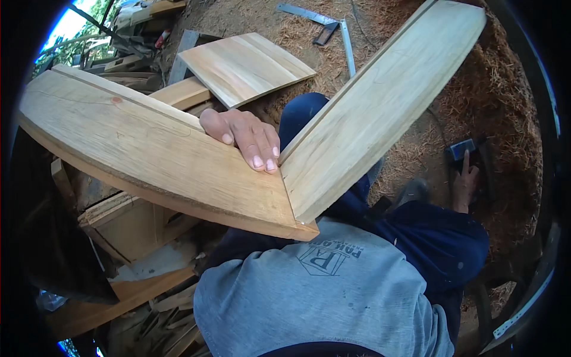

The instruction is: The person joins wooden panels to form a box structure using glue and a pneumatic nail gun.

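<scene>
Two pale wooden boards, each with one curved edge, meet end to end at an angled seam above my lap. My left hand [247, 138] is hooked over the far edge of the left board [148, 140], thumb and fingers pressed on its upper face near the seam; its wrist is hidden. The right board [383, 113] slants up and away, with a groove along its inner side. Low at the right, my right hand [466, 185] has its index finger stretched out, its tip at a small dark device with a bluish face [461, 149]. Its other fingers look curled and hold nothing visible.
Beyond the boards lies a square wooden panel [247, 66] on a wooden block [181, 93]. A metal try square [325, 34] and a narrow metal rule [347, 47] rest on ground strewn with shavings [410, 157]. Scrap wood [128, 223] is piled at the left.
</scene>
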Tool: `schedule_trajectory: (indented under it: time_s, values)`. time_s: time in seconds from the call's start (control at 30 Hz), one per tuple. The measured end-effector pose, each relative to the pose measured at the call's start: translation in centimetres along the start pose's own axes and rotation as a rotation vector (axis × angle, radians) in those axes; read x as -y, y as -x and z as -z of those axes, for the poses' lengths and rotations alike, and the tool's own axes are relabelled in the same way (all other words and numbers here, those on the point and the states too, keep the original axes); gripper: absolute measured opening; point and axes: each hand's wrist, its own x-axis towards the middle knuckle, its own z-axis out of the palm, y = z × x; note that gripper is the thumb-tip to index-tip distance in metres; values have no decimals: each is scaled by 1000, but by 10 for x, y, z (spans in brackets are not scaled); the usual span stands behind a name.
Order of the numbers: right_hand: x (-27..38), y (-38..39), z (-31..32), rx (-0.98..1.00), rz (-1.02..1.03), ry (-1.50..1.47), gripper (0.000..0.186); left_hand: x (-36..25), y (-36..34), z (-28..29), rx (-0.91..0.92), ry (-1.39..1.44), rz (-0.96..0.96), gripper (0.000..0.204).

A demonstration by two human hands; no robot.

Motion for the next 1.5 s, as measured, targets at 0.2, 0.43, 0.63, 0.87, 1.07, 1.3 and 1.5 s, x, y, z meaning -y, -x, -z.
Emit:
schedule_trajectory:
  time_s: [0.2, 0.43, 0.63, 0.87, 1.07, 1.3, 1.5]
  values:
    - [0, -22, 35, 126, -3, -286, 69, -6, -17, 21, 126, 5, 15, 13]
    - [49, -84, 154, 672, -6, -978, 62, -13, -31, 37, 120, -82, 14, 11]
    - [125, -114, 293, 745, 407, -1244, 70, -28, -85, 73, 287, -90, 81, 9]
    - [245, -129, 374, 616, 596, -1570, 102, -2, -120, 48, -302, -331, -262, 29]
    - [302, -112, 408, 368, 248, -1702, 63, -16, -141, 33, -434, -426, -286, 30]
    - [253, -171, 458, -223, 205, -1453, 43, 4, -209, 61, -268, -452, -75, 42]
    - [182, -225, 509, -549, 229, -1221, 40, 58, -261, 85, -469, -226, -22, 58]
